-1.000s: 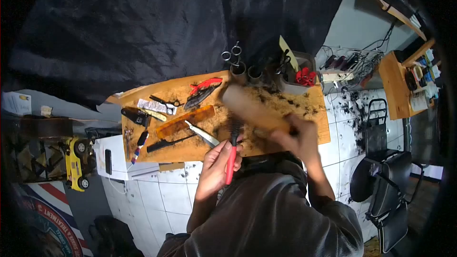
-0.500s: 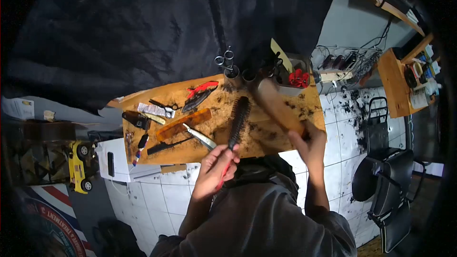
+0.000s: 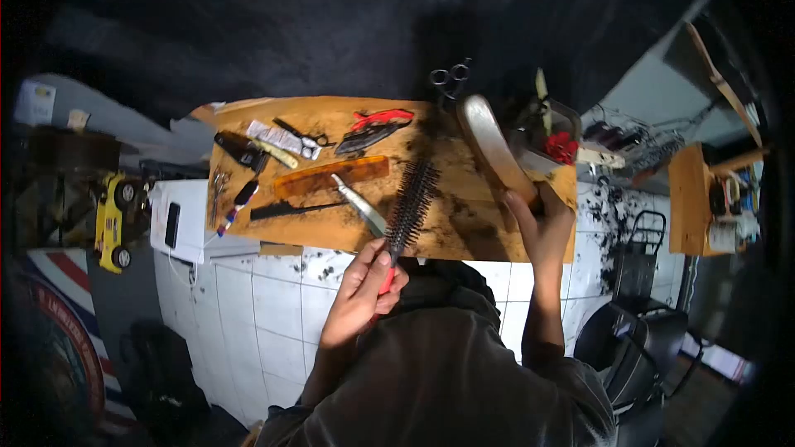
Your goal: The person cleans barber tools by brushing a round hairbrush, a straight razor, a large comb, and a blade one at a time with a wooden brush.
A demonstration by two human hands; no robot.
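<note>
I have a round styling brush with black bristles and a red handle (image 3: 411, 203) raised at the near side of the wooden tabletop (image 3: 327, 109), its bristle end pointing up and away from the body. The left hand (image 3: 364, 288) is closed around the red handle. The right hand (image 3: 542, 222) grips the near end of a long, curved brown wooden brush with a pale face (image 3: 494, 146), which slants over the tabletop, apart from the styling brush.

Just left of the bristles I see a pale-handled razor (image 3: 359, 204), and beyond it a wide amber-coloured comb (image 3: 331, 177). A thin black comb (image 3: 294, 209) lies nearer the table's near edge. Farther left are a black device with a tapered body (image 3: 240, 151), a slim yellowish handle (image 3: 275, 153), a white printed packet (image 3: 277, 136) and black-handled scissors (image 3: 308, 139). A red-and-black item (image 3: 377, 131) sits near the far edge.

Silver finger-ring scissors (image 3: 450, 76) stand upright at the back. At the right, a grey plastic bin (image 3: 538, 162) holds a bright red object (image 3: 561, 146). Dark hair clippings (image 3: 464, 209) are scattered on the wood.
</note>
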